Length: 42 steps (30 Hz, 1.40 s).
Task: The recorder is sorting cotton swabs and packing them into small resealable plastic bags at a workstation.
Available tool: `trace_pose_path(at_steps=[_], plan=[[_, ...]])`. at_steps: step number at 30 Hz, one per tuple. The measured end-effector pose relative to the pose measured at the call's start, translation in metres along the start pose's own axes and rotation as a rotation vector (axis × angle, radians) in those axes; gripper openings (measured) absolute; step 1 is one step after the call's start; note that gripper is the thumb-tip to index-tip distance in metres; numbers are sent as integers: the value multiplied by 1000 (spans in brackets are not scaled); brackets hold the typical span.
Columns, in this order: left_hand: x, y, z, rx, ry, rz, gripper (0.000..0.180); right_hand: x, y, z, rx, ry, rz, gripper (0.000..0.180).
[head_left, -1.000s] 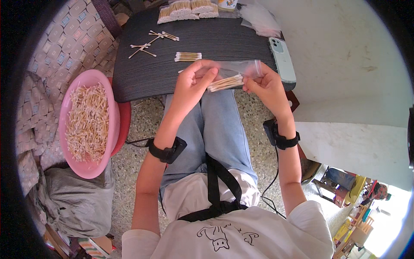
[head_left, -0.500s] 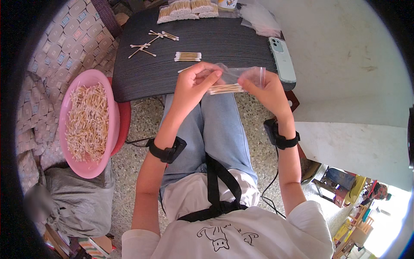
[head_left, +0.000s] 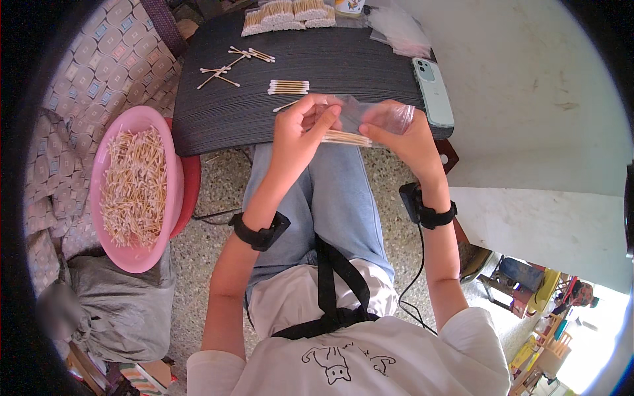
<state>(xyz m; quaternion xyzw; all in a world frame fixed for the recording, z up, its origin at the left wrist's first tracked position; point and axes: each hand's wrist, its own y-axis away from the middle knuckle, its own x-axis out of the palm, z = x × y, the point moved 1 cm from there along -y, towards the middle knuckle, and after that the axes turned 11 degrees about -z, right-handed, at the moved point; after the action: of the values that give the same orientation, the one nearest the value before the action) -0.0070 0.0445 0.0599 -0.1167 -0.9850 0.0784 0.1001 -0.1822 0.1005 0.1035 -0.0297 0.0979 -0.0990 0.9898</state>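
My left hand (head_left: 300,129) pinches a small bundle of cotton swabs (head_left: 345,138) by one end, just over the near edge of the dark table (head_left: 330,66). Its other end lies at the mouth of a small clear plastic bag (head_left: 376,117), which my right hand (head_left: 403,135) holds open. Both hands meet above my lap. On the table beyond them lie a neat bundle of swabs (head_left: 288,86) and a few loose swabs (head_left: 228,69).
A pink basin (head_left: 125,224) heaped with loose swabs sits at my left on a red stool. A pale green phone (head_left: 432,89) lies at the table's right edge. Packed swab bundles (head_left: 287,13) and empty clear bags (head_left: 399,30) are at the far side. A grey sack (head_left: 112,310) lies on the floor.
The swab bundle has moved further toward the bag's mouth, and my hands have shifted slightly closer together.
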Motion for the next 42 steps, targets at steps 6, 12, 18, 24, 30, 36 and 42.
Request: trace_pose_path(at_steps=[6, 12, 18, 24, 30, 36, 42], plan=[[3, -3, 2, 80, -108, -47, 17, -4, -3, 0, -40, 20, -122, 16], [-24, -14, 16, 230, -254, -193, 18, -18, -35, -34, 68, -151, -433, 14], [-58, -29, 15, 336, -571, -166, 27, -20, -62, -78, 4, -20, -661, 23], [-76, -36, 28, 711, -1111, -63, 49, 2, -44, -45, -728, 891, -659, 36], [-79, -44, 28, 528, -873, 92, 45, 63, -55, -53, -712, 662, -39, 43], [-91, -44, 25, 499, -785, 106, 43, 81, -67, -59, -716, 715, -35, 41], [-90, -48, 29, 562, -854, 82, 29, 85, -70, -61, -773, 626, -50, 27]])
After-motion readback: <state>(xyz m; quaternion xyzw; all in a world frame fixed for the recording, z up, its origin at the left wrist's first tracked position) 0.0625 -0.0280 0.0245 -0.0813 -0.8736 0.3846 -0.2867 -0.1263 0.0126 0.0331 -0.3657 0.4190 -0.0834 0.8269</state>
